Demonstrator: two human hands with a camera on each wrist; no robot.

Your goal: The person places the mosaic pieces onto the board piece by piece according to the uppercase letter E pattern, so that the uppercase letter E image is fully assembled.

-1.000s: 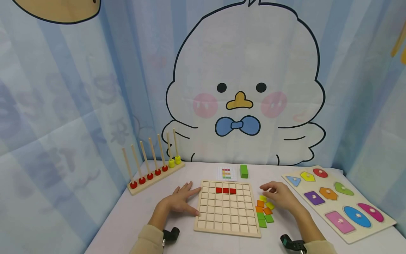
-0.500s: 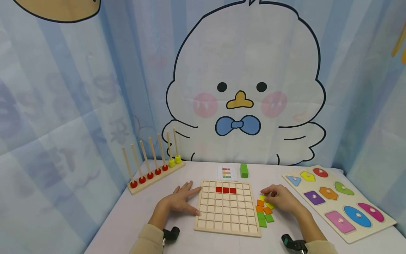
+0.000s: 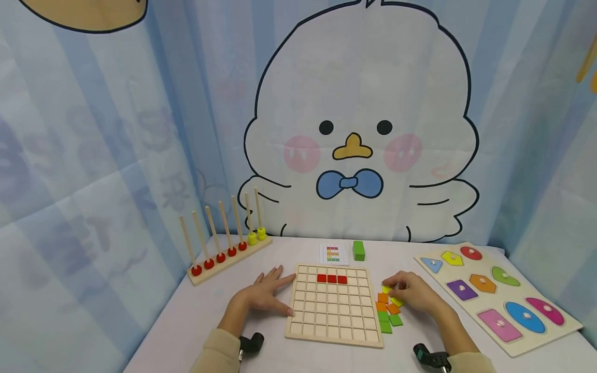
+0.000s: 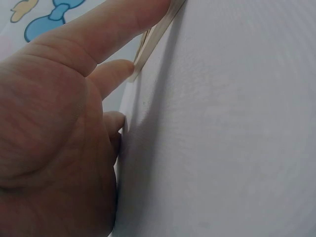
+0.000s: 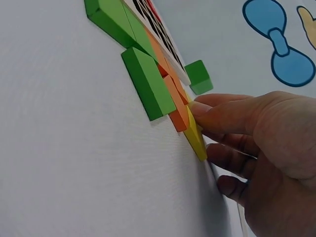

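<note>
The right hand (image 3: pixel 415 293) covers part of a yellow tile (image 3: pixel 386 289), so its grip there cannot be judged from the head view. The pattern card (image 3: pixel 333 254) at the far side is too small to read. Both forearms are cut off by the near edge, and the shape puzzle board (image 3: pixel 545 342) hides the table's right edge.

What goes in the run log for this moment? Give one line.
left hand: flat, steadying grid board | right hand: pinching yellow tile in loose tile pile | board: three red tiles placed
</note>
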